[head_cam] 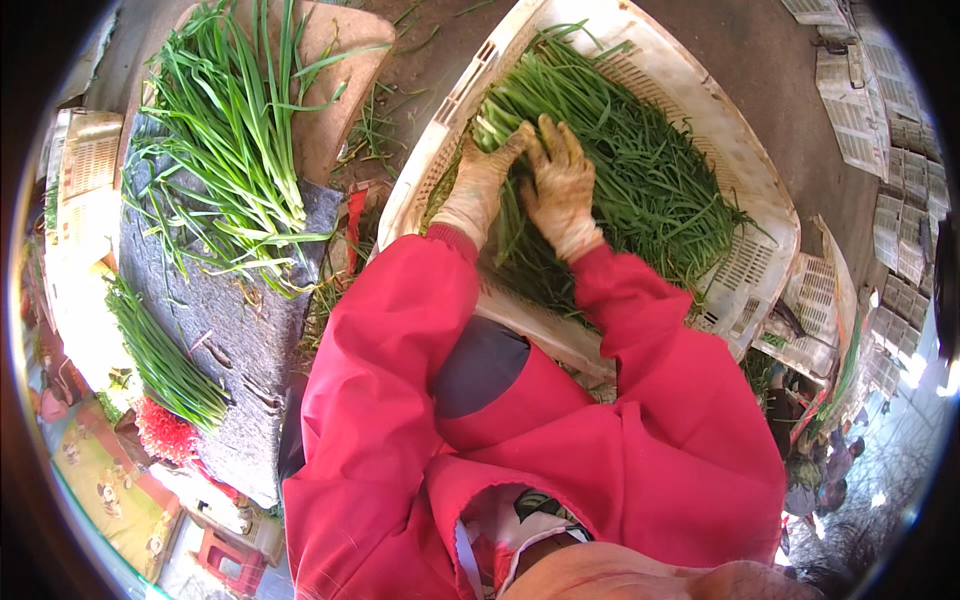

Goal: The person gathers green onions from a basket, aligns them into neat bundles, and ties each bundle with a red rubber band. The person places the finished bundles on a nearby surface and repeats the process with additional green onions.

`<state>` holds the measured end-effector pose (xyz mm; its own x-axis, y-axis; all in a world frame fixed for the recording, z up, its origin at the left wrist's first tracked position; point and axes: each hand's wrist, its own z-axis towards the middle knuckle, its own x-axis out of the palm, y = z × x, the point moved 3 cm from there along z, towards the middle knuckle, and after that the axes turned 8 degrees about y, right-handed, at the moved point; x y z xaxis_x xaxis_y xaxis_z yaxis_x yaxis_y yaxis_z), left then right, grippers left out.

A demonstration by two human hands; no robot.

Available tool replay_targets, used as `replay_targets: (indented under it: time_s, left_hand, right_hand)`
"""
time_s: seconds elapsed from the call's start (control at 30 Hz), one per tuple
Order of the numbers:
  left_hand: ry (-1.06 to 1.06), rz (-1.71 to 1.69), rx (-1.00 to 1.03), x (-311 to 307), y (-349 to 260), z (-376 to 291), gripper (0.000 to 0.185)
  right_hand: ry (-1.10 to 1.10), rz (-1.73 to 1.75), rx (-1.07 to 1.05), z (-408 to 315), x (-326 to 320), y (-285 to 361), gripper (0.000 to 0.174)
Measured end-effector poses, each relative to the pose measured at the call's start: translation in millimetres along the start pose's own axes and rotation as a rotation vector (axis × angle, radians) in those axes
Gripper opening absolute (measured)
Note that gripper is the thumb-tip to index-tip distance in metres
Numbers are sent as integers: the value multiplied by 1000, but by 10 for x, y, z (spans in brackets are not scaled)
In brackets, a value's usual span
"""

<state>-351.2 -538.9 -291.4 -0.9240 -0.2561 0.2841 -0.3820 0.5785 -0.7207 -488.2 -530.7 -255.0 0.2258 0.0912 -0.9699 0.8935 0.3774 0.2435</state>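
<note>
My left hand [480, 176], in a stained whitish work glove, is inside a white plastic crate [757, 169] at the pale stem ends of the leafy greens [637, 165]. Its fingertips are partly hidden among the stems, so its grip cannot be told. Close on its right, my right hand [561, 180], gloved alike, lies over the greens with its fingers apart. The greens look like garlic chives and fill much of the crate, stems mostly toward the upper left. Beneath my hands some leaves are blurred.
On my left, a loose pile of greens [232, 135] spans a brown board [345, 67] and a grey cloth-covered surface [195, 315]. A neat bunch [169, 356] lies there near a red fringed bundle [165, 431]. More crates [900, 165] stand far right; a red stool [229, 562] is lower left.
</note>
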Motion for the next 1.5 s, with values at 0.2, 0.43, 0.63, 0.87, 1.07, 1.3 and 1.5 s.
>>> replay_targets:
  time_s: [0.2,0.43,0.63,0.87,1.07,1.3,1.5]
  left_hand:
    - [115,-404,-79,-85,-75,-60,50]
    - [191,-247,115,70,-373,-608,35]
    - [252,-215,136,46,-520,-983,31]
    - [272,-244,175,-26,-487,-973,53]
    - [661,260,322,429,-549,-1248,97]
    - [596,1356,538,1016,-855,-2072,129]
    - [428,1152,680,1000,-680,-2551,128]
  right_hand:
    - [-23,184,-1,-244,-134,386,66]
    - [-248,687,35,-216,-913,-160,46]
    - [159,1414,153,183,-358,-248,71]
    - [347,1175,-37,-119,-348,80,82]
    - [241,1243,171,-675,-587,124,122]
    - [175,1731,219,-1508,-927,208,108]
    - [147,1736,-23,-1561,-1379,502,95]
